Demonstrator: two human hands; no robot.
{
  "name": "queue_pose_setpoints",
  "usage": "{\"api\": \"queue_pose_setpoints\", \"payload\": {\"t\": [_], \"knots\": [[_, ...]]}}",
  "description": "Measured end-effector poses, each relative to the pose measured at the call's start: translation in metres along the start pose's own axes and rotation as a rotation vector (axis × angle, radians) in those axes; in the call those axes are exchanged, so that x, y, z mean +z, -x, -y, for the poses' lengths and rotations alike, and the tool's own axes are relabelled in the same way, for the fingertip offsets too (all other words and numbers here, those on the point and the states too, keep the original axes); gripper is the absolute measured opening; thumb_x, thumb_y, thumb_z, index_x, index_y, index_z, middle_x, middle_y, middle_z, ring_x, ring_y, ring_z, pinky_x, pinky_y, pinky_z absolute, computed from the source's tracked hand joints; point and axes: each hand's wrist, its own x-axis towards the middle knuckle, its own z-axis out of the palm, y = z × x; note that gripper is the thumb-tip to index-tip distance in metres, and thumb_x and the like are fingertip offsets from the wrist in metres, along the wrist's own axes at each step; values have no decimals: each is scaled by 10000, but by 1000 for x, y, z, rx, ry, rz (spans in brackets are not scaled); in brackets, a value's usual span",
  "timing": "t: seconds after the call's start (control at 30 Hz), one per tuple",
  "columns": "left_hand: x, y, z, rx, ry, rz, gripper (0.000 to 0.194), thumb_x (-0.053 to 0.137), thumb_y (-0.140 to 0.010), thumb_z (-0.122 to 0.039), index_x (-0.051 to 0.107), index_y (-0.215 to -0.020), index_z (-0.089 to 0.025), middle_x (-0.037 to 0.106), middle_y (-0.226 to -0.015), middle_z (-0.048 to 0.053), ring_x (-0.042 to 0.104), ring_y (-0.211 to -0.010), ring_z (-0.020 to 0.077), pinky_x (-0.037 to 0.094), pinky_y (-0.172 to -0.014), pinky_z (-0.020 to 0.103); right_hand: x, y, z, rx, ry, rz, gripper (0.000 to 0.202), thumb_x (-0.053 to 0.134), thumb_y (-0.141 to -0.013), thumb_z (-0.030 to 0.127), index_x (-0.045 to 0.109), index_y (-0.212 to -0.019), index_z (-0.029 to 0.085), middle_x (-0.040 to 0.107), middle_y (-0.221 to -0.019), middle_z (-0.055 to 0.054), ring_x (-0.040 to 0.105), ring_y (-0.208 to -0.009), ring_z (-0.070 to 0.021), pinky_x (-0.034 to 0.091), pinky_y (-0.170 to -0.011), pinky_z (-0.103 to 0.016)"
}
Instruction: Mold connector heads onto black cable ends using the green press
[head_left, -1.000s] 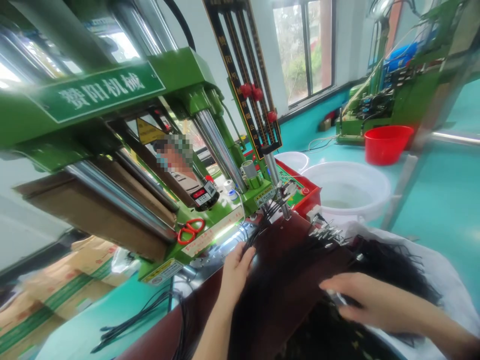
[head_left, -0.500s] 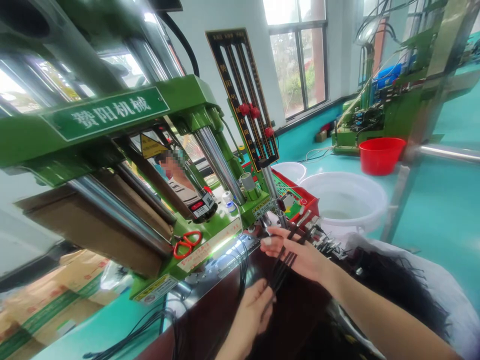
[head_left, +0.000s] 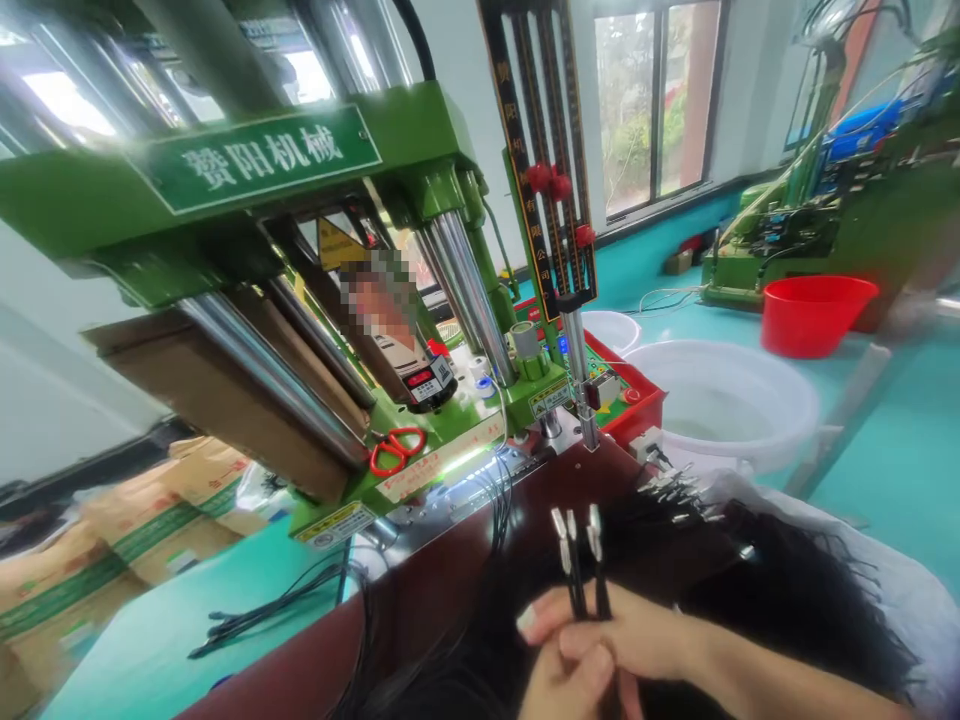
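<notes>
Several black cables (head_left: 602, 598) with silver metal connector ends stand up out of my two closed hands at the lower middle. My right hand (head_left: 637, 635) wraps round them, one finger with a white covering on its tip reaching left. Just below and against it, my left hand (head_left: 574, 680) is closed on the same bunch; the lower part of the cables is hidden by the hands. To the right lies a big heap of black cables (head_left: 795, 590) with metal ends (head_left: 682, 490) on white sheeting. The dark red tabletop (head_left: 559, 490) shows beyond my hands.
A green press (head_left: 442, 480) stands ahead, with orange-handled scissors (head_left: 397, 450) on its ledge. More black cables hang over the table's left edge (head_left: 352, 585). A red control box (head_left: 645, 410), a white tub (head_left: 731, 380) and a red tub (head_left: 814, 315) stand at the right. A person is partly visible behind the press.
My hands have come down toward me and closed together. The cables, held slantwise with hands apart before, now point upward with ends grouped. The view has shifted too.
</notes>
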Motion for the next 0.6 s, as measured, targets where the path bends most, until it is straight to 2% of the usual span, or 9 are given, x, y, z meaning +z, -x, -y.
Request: {"api": "queue_pose_setpoints", "payload": {"t": [0.07, 0.17, 0.23, 0.27, 0.33, 0.47, 0.53, 0.6], "knots": [[8, -11, 18, 92, 151, -140, 450, 611, -608, -585, 536, -721, -156, 416, -382, -51, 367, -328, 47, 320, -396, 184, -6, -4, -6, -21, -180, -21, 361, 612, -727, 226, 610, -1088, 225, 601, -1106, -76, 540, -1020, -225, 398, -902, -365], [20, -24, 37, 185, 270, -340, 478, 636, -549, -612, 479, -649, -171, 262, -290, -111, 177, -244, -1, 149, -300, 135, -27, -10, 7, -270, -345, -84, 441, 584, -789, 288, 495, -1216, 227, 542, -1195, -100, 491, -1089, -230, 302, -974, -428], [24, -26, 40, 148, 224, -338, 483, 614, -561, -626, 469, -640, -172, 273, -267, -107, 152, -215, 4, 94, -263, 138, -42, -13, 27, -393, -283, -97, 435, 571, -803, 297, 482, -1224, 235, 477, -1268, -89, 446, -1137, -232, 281, -991, -431], [25, -26, 38, 105, 187, -301, 476, 593, -585, -629, 470, -653, -174, 298, -264, -100, 159, -202, 12, 92, -245, 143, -48, -14, 38, -400, -210, -80, 411, 554, -816, 297, 490, -1217, 232, 472, -1275, -82, 439, -1145, -227, 286, -993, -423], [25, -23, 31, 25, 133, -226, 463, 548, -630, -630, 464, -682, -178, 349, -273, -86, 194, -188, 31, 125, -221, 152, -55, -15, 59, -323, 17, -15, 336, 481, -862, 316, 536, -1173, 202, 530, -1214, -79, 471, -1115, -209, 306, -987, -405], [27, -22, 15, 12, 155, -231, 451, 531, -657, -612, 445, -687, -171, 404, -324, -71, 273, -208, 40, 203, -228, 151, -54, -9, 78, -179, 511, 147, 371, 357, -904, 361, 571, -1137, 167, 590, -1128, -73, 514, -1061, -191, 357, -954, -374], [29, -24, 8, 53, 142, -260, 413, 527, -688, -568, 451, -722, -164, 431, -366, -69, 312, -224, 43, 233, -238, 150, -53, -6, 77, -172, 608, 177, 376, 356, -903, 365, 558, -1156, 174, 565, -1167, -64, 487, -1094, -192, 347, -964, -361], [32, -28, 1, 91, 62, -291, 366, 525, -712, -520, 451, -740, -163, 440, -390, -73, 328, -228, 43, 234, -236, 145, -53, -5, 71, -161, 559, 161, 388, 370, -900, 366, 513, -1205, 174, 547, -1194, -65, 462, -1124, -194, 326, -982, -365]]}}
